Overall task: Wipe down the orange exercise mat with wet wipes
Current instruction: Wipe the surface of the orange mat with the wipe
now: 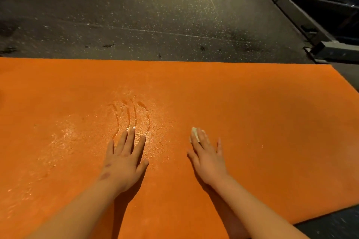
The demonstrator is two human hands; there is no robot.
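Wiping: the right hand [207, 159] lies flat, fingers straight, pressing a small wadded wet wipe [196, 134] under its fingertips onto the orange mat [272, 122].
Left hand [124, 161]: flat, palm down, fingers slightly spread, holding nothing, just beside the right hand.
Mat: beneath both hands, reaching out past each.
Wet patch [134, 114]: glistens ahead of and outward from the left hand, with curved streaks beyond its fingertips.
Dry stretch: outward of the right hand the surface looks matte, probably unwiped.
Risk, slip: the left fingers rest on slick film; weight leaned there could make them slide.
Risk, wipe: only fingertips cover the wad, so a fast stroke could roll it up or lose it.
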